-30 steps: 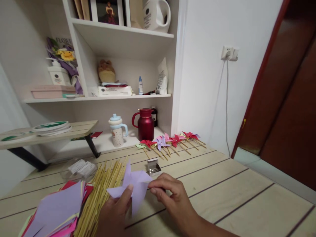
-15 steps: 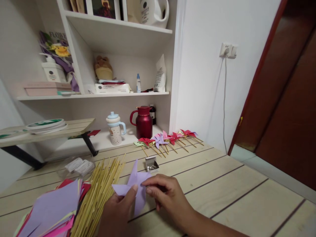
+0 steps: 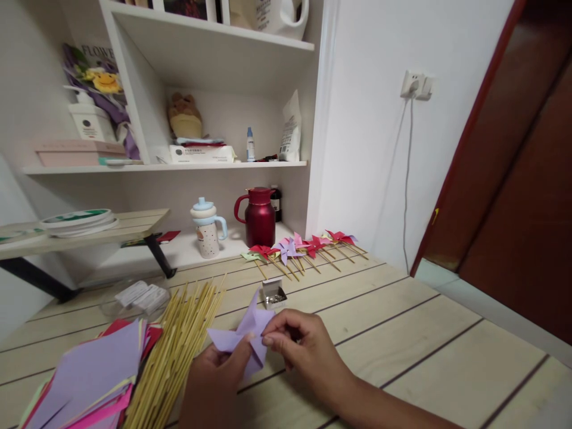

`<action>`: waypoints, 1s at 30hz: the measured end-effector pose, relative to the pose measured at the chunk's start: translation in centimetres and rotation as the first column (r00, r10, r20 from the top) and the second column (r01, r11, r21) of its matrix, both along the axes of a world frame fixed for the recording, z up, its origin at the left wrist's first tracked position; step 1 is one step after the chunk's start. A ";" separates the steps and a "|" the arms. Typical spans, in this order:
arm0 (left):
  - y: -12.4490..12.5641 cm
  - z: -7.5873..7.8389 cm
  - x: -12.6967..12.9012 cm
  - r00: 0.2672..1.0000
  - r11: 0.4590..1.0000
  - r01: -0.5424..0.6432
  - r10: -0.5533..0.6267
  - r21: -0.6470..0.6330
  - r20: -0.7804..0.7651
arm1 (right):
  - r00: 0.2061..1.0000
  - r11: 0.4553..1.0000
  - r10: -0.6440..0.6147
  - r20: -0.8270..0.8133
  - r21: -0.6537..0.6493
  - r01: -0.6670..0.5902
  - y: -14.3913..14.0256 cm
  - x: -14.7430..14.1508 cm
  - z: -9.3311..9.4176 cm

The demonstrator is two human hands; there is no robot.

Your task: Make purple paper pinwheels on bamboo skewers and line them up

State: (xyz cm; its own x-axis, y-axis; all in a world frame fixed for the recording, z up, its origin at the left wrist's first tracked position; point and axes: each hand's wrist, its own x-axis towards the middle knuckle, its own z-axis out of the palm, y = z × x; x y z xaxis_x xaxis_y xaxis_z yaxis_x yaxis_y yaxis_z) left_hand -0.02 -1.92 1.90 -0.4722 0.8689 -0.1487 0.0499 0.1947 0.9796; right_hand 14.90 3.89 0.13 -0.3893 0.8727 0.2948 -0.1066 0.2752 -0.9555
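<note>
A purple paper pinwheel (image 3: 252,325), its vanes folded, is between my two hands above the table. My left hand (image 3: 223,366) grips it from the lower left, with the thumb pressed on the paper near its middle. My right hand (image 3: 301,345) is closed in a pinch, thumb and forefinger meeting at the pinwheel's right side; anything between those fingertips is too small to make out. Just beyond stands a small open box (image 3: 274,293) with tiny shiny pieces inside. To the left lie a bundle of thin wooden sticks (image 3: 179,351) and a stack of coloured paper sheets (image 3: 89,375).
Finished pinwheels on sticks (image 3: 313,245) lie along the table's back edge. Behind them, a red thermos jug (image 3: 260,220) and a speckled cup (image 3: 208,235) stand in the shelf unit. A clear plastic container (image 3: 134,298) and a small raised stand (image 3: 138,221) are at the left.
The pinwheel has tilted and shifted slightly in my left hand. My right fingertips have drawn together from a pointing forefinger into a pinch at the paper. The camera view has shifted a little.
</note>
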 end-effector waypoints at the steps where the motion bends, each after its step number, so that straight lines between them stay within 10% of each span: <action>1: 0.1 -0.2 0.0 1.000 1.000 0.004 -0.004 -0.010 -0.007 | 1.000 1.000 -0.003 0.009 0.001 0.003 0.0 0.0 0.0; 30: -0.4 0.4 0.4 0.997 0.998 0.056 -0.057 -0.029 -0.048 | 0.999 0.986 0.029 -0.013 -0.164 -0.031 0.3 -0.4 0.3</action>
